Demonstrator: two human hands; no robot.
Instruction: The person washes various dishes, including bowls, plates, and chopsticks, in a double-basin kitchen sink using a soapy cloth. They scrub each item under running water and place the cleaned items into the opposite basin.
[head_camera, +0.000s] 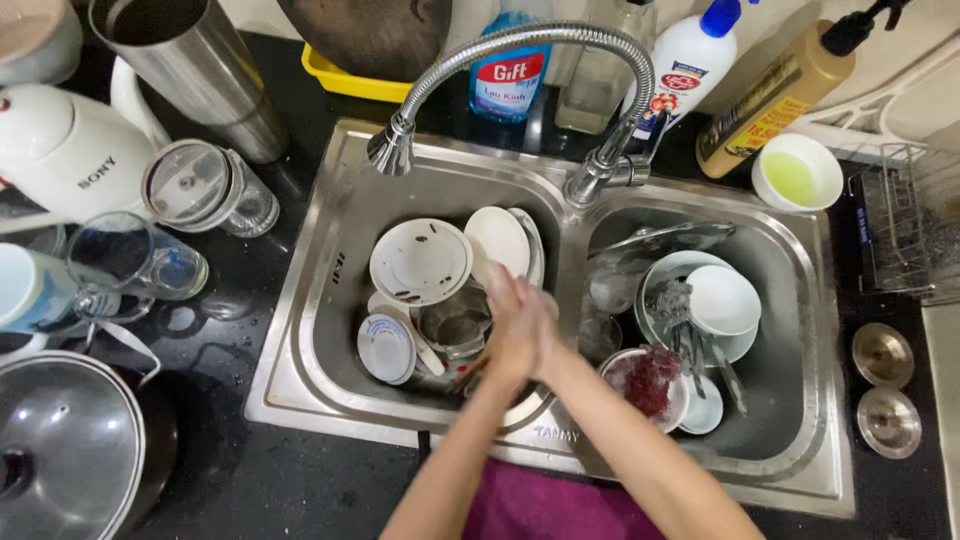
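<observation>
The two hands are pressed together over the left side of the sink (300, 350). The left hand (508, 345) lies flat against the right hand (532, 330), palm to palm, fingers straight and close, pointing away toward the tap (520, 45). I cannot see anything held between them (they may just be rubbing together, but I cannot tell).

Right under the fingertips sits a small metal cup (455, 325). It is just to the left of the hands, near them but not touching. It looks hard and shiny, and likely wet, so it would be slippery. I think it is light. Its rim would be the best place to grab it, with a thumb inside.

Behind the cup lies a white plate (420, 260) with brown bits on it. Two more white plates (500, 238) stand on edge beside it, just past the fingertips. Plates like these break if they fall, so they want a firm hold on the edge. A small round lid (385, 347) lies to the left of the cup.

In the right side of the sink are white bowls (722, 298), some spoons (690, 345), and a dish with something red (650, 380) close to the right arm. A glass pot lid (660, 240) leans at the back.

On the dark counter (300, 470) stand glasses, a big steel cup (190, 65) and soap bottles (510, 70).
</observation>
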